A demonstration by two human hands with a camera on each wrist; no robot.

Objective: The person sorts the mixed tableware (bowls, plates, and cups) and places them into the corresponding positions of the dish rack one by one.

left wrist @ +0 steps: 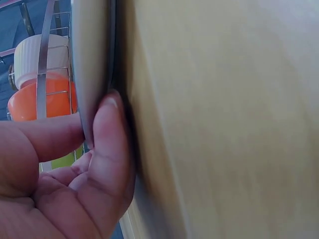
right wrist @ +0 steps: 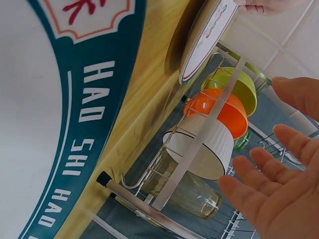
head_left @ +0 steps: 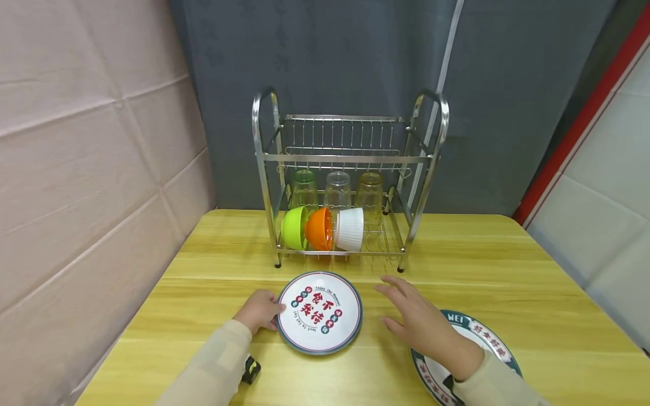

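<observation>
The left hand (head_left: pixel 261 310) pinches the left rim of the plate (head_left: pixel 320 312), which lies flat on the surface (head_left: pixel 508 265) in front of the rack (head_left: pixel 347 180), while the right hand (head_left: pixel 421 324) hovers released just right of it.

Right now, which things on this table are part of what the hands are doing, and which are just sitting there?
In hand:
- round white plate with red characters and a teal rim, its left edge pinched by the left hand
- right hand, open, hovering beside that plate

Lying about:
- second teal-rimmed plate under the right forearm
- steel dish rack
- green bowl, orange bowl, white ribbed bowl
- three upturned glasses
</observation>
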